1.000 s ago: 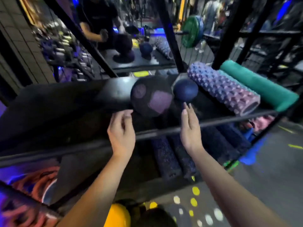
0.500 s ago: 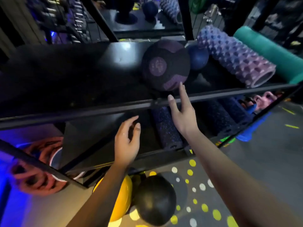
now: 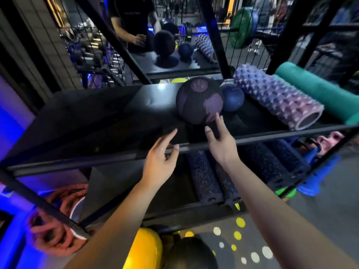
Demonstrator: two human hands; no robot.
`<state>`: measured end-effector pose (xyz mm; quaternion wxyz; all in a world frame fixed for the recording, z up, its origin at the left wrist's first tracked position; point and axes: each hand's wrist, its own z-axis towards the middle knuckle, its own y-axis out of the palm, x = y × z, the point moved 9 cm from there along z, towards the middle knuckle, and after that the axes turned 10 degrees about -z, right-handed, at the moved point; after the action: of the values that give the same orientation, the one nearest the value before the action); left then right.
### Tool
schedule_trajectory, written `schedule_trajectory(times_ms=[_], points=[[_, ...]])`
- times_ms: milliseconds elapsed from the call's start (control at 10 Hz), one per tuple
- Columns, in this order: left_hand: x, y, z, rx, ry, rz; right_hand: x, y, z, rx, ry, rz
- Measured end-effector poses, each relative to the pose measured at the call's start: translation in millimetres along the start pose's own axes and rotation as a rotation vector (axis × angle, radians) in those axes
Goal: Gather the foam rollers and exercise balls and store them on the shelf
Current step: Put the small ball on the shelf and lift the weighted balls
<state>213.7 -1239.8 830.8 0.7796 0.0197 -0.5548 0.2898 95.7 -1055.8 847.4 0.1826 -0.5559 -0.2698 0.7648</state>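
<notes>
A large dark purple ball (image 3: 198, 100) rests on the black shelf (image 3: 97, 121), with a smaller blue ball (image 3: 233, 100) touching its right side. Right of them lie a knobbly purple foam roller (image 3: 277, 96) and a smooth teal roller (image 3: 318, 90). My right hand (image 3: 221, 144) is open, its fingertips at the lower edge of the purple ball. My left hand (image 3: 161, 160) is open at the shelf's front rail and holds nothing. Dark speckled rollers (image 3: 204, 177) lie on the lower shelf. A black ball (image 3: 192, 253) and a yellow ball (image 3: 145, 249) sit on the floor below.
A mirror behind the shelf shows a person (image 3: 132, 22) and the same balls. Black frame posts (image 3: 215, 37) rise from the shelf. Blue cones (image 3: 320, 177) stand on the floor at right, and orange gear (image 3: 58, 220) sits low at left.
My left hand has risen from below the shelf to its front rail. My right hand stays by the purple ball, which has turned slightly. The view has tilted back up.
</notes>
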Motion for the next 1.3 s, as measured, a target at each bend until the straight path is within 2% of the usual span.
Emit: schedule_trajectory(times_ms=[200,300,400,500,600,700,800,900,1000,1100,1200,1300], points=[[-2,17,42,-0.050,-0.014,0.065,5,-12,14,-0.022,-0.012,-0.063],[-10,22,45,-0.063,-0.079,0.057,13,-13,11,-0.048,-0.013,-0.082],[-16,23,31,-0.055,-0.073,0.079,20,-15,-1,-0.022,-0.014,-0.068],[-22,18,-1,0.008,-0.036,0.124,32,-12,-25,0.077,-0.040,-0.038],[-62,26,-46,-0.022,-0.141,0.146,64,19,-61,0.058,0.002,-0.050],[-149,45,-115,-0.127,-0.390,0.146,130,84,-108,-0.085,0.139,-0.095],[-242,69,-202,-0.225,-0.617,0.110,232,163,-175,-0.220,0.342,-0.132],[-350,100,-294,-0.302,-0.862,0.100,357,251,-260,-0.436,0.574,-0.200],[-459,140,-380,-0.304,-1.028,0.031,480,323,-332,-0.526,0.709,-0.296],[-558,180,-457,-0.203,-1.248,-0.036,573,363,-374,-0.556,0.873,-0.333],[-623,218,-498,-0.060,-1.347,-0.099,671,393,-396,-0.496,1.019,-0.216],[-692,237,-545,0.097,-1.453,-0.201,769,444,-406,-0.348,0.979,0.110]])
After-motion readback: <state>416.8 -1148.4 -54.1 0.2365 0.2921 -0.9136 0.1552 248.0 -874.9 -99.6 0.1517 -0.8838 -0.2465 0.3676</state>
